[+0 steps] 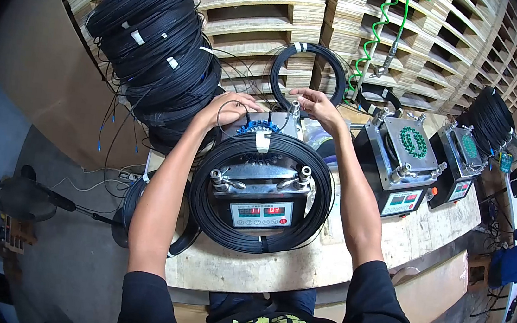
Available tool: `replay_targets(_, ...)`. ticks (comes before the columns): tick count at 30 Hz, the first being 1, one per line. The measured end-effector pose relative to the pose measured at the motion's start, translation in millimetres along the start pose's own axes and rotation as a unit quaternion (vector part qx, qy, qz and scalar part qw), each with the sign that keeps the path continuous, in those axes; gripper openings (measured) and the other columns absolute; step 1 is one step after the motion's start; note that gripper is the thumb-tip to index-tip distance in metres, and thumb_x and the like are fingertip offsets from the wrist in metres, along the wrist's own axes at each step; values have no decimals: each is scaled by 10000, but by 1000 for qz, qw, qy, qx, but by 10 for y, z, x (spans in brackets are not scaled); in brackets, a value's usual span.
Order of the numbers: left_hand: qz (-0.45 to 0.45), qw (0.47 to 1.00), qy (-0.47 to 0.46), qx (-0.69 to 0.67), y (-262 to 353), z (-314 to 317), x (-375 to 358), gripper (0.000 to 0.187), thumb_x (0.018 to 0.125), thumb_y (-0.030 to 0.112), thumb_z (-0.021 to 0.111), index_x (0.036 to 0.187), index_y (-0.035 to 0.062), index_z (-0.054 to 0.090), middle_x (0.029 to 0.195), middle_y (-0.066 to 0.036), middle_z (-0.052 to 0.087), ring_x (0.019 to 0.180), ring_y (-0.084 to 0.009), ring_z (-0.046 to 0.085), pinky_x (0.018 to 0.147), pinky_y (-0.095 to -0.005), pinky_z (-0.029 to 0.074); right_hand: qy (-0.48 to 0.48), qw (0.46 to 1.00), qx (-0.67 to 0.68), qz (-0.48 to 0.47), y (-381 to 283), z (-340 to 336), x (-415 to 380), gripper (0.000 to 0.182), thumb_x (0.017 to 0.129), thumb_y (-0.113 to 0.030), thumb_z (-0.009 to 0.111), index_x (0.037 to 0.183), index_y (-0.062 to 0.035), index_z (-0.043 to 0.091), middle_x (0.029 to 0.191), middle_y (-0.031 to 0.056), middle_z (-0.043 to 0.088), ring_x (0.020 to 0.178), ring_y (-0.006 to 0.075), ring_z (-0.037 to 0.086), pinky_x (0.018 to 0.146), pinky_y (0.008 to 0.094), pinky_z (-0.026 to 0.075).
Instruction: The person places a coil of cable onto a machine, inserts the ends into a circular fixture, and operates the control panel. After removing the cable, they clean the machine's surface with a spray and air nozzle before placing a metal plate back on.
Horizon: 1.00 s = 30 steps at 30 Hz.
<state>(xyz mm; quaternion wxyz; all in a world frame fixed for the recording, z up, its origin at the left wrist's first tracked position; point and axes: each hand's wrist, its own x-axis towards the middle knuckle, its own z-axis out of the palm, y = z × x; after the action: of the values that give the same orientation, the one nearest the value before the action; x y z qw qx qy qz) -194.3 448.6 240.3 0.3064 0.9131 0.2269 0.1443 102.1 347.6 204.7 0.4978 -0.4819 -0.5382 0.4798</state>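
A coil of black cable (197,202) with white tape lies over the front of a polishing machine (263,214) with a lit red display. Blue connectors (261,125) stand in a curved row on its metal top plate. My left hand (231,108) reaches over the rear left corner, fingers stretched to the right beside a thin cable loop; what lies beneath is hidden. At the rear right, my right hand (319,108) has its fingers apart next to a metal clamp post (295,108). Two more clamp knobs (305,175) stand at the front corners.
A tall stack of black cable coils (149,53) rises at the left. Two similar machines, a nearer one (399,158) and a farther one (459,159), stand right on the wooden table (239,271). Behind are wooden pallets (257,8) and a hanging green air hose (374,41).
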Motion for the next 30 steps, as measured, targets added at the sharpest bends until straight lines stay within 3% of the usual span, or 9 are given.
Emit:
replay_targets(5, 1, 1000, 0, -22, -67, 24, 53, 436, 794, 132, 578, 1191, 95, 756, 1154, -157, 733, 1044, -274, 680, 948, -322, 506, 127, 987, -98, -31, -16, 145, -99, 436, 1011, -211, 664, 1420, -98, 565, 748, -35, 506, 561, 80, 407, 511, 263, 345)
replay_targets(7, -121, 992, -11, 38, 2, -9, 65, 428, 816, 208, 603, 1212, 136, 750, 1101, -171, 756, 988, -291, 734, 906, -342, 551, 202, 952, -214, -87, 52, 124, -166, 480, 988, -222, 684, 1433, -104, 546, 854, 81, 627, 691, 185, 566, 647, 336, 466)
replay_targets(8, 9, 997, 72, 37, -228, 64, 96, 370, 837, 249, 631, 1163, 143, 772, 1037, -193, 758, 920, -306, 746, 820, -377, 573, 236, 927, -267, -121, 76, 124, -156, 503, 977, -228, 695, 1439, -108, 536, 907, 139, 687, 756, 237, 646, 715, 373, 526)
replay_targets(10, -28, 996, 56, 70, -395, 43, 216, 309, 849, 304, 670, 1080, 144, 799, 991, -201, 758, 885, -323, 747, 781, -413, 569, 271, 892, -344, -114, -147, 332, -448, 485, 993, -205, 660, 1450, -122, 522, 1026, 202, 639, 906, 336, 647, 830, 438, 519)
replay_targets(13, -116, 991, -66, 19, -696, -74, 416, 277, 945, 229, 638, 1120, 66, 779, 1051, -108, 776, 906, -242, 716, 879, -325, 535, 247, 899, -330, -149, -677, 1001, -1124, 470, 1005, -159, 619, 1462, -146, 509, 1126, 217, 582, 1051, 364, 606, 907, 438, 482)
replay_targets(16, -345, 931, -8, -117, -432, -187, 338, 223, 996, 205, 544, 1051, 40, 684, 937, -162, 721, 814, -279, 693, 728, -508, 558, 257, 876, -368, -175, -630, 1354, -1361, 437, 1021, -160, 571, 1454, -139, 518, 1150, 196, 586, 1047, 373, 586, 926, 459, 447)
replay_targets(19, -408, 867, 81, -275, -481, -266, 122, 269, 985, 180, 517, 1160, -7, 599, 968, -206, 659, 761, -357, 676, 728, -630, 614, 334, 779, -505, -162, -427, 1485, -1364, 390, 1048, -222, 500, 1429, -150, 541, 1132, 150, 611, 1059, 315, 588, 896, 413, 422)
replay_targets(22, -388, 849, 158, -322, -458, -167, -114, 304, 1067, 270, 467, 1088, 7, 618, 891, -74, 567, 728, -287, 634, 713, -572, 604, 326, 792, -496, -143, -463, 1506, -1364, 392, 1042, -204, 505, 1428, -151, 542, 1129, 142, 616, 1058, 316, 586, 893, 418, 425)
replay_targets(30, -243, 803, 467, -279, -699, 490, -213, 394, 1019, 391, 616, 910, 36, 747, 754, -23, 703, 607, -138, 606, 585, -286, 474, 341, 782, -494, -171, -445, 1519, -1364, 403, 1017, -169, 523, 1418, -138, 548, 1078, 133, 612, 1017, 311, 580, 864, 415, 422)
